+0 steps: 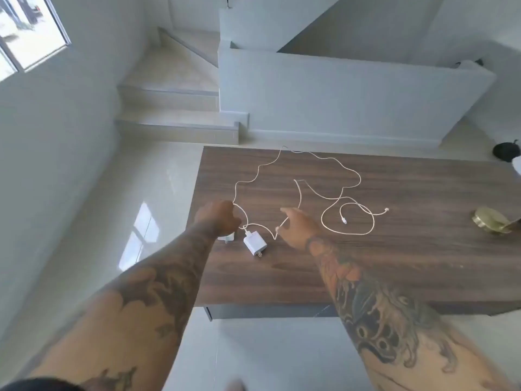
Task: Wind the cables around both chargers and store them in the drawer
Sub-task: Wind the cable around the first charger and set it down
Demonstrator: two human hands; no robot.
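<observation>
Head view is showing both hands reaching over the wooden table (394, 263), where the cables are lying loose. Left hand (218, 217) is curling closed around one white cable (255, 180) above a half-hidden charger (227, 237); right hand (298, 228) is pinching the second cable (283, 222), beside the plain-view charger (255, 243). Winding is seemingly just starting; next, gathering slack into loops. No drawer is showing.

A wood-grain desk (394, 277) fills the frame's centre. A round brass object (492, 221) sits at its right edge. Tiled stairs (169, 94) rise upper left, beside a window (25, 32).
</observation>
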